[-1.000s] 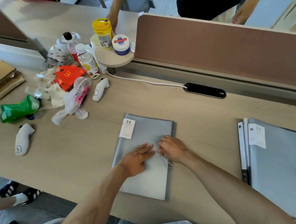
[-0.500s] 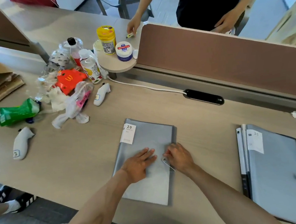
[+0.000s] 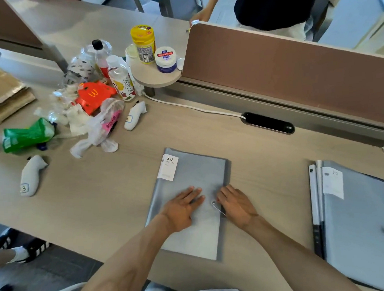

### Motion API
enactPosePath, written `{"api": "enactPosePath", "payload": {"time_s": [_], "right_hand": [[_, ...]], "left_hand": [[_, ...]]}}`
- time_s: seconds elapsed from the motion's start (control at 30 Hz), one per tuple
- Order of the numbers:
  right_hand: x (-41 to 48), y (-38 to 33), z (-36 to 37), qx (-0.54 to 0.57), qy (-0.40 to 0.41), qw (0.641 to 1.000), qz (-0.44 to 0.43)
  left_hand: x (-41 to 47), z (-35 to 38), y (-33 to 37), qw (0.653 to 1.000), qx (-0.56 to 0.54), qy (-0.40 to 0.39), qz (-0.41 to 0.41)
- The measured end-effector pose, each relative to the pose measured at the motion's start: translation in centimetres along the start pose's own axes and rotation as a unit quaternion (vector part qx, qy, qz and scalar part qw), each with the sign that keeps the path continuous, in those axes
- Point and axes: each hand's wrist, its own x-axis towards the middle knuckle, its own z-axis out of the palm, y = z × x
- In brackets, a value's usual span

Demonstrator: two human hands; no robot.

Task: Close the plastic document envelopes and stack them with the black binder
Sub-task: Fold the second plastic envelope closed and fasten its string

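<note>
The left hand (image 3: pixel 183 208) lies flat and open, palm down, on the grey envelope (image 3: pixel 191 204) in the near middle of the desk (image 3: pixel 255 159). The right hand (image 3: pixel 236 204) rests at the envelope's right edge, fingers curled beside the small button (image 3: pixel 213 203) and its string; whether it pinches the string cannot be told. Since a second ago both hands have kept their places, and the envelope has not shifted. Two grey envelopes are counted: this one, and a second (image 3: pixel 360 229) at the far right, lying against a black binder (image 3: pixel 317 234).
</note>
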Motion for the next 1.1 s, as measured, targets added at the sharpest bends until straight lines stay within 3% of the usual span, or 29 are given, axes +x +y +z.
{"api": "enactPosePath", "payload": {"time_s": [0.33, 0.5, 0.63, 0.77, 0.87, 0.93, 1.1], "right_hand": [[0.5, 1.7, 0.0, 0.132, -0.049, 0.989, 0.037], [1.4, 2.0, -1.0, 0.142, -0.082, 0.987, 0.005], [1.9, 1.8, -1.2, 0.142, -0.114, 0.983, 0.001], [2.2, 1.8, -1.4, 0.135, -0.126, 0.983, -0.004], [2.5, 1.9, -1.4, 0.104, -0.124, 0.986, -0.028], [2.7, 2.0, -1.5, 0.088, -0.126, 0.988, -0.031], [2.5, 1.8, -2.1, 0.088, -0.166, 0.982, -0.006]], "left_hand": [[-0.1, -0.2, 0.4, 1.0, 0.02, -0.001, -0.022], [-0.1, -0.6, 0.6, 0.999, 0.04, -0.001, -0.033], [-0.2, -0.8, 1.0, 0.999, -0.022, -0.007, -0.046], [-0.1, -1.0, 1.1, 0.997, -0.014, -0.048, -0.064], [0.0, -0.5, 1.0, 0.998, -0.026, -0.01, -0.055], [-0.1, -0.5, 1.0, 0.998, -0.02, -0.027, -0.057], [0.0, -0.6, 1.0, 0.996, -0.016, -0.046, -0.068]]}}
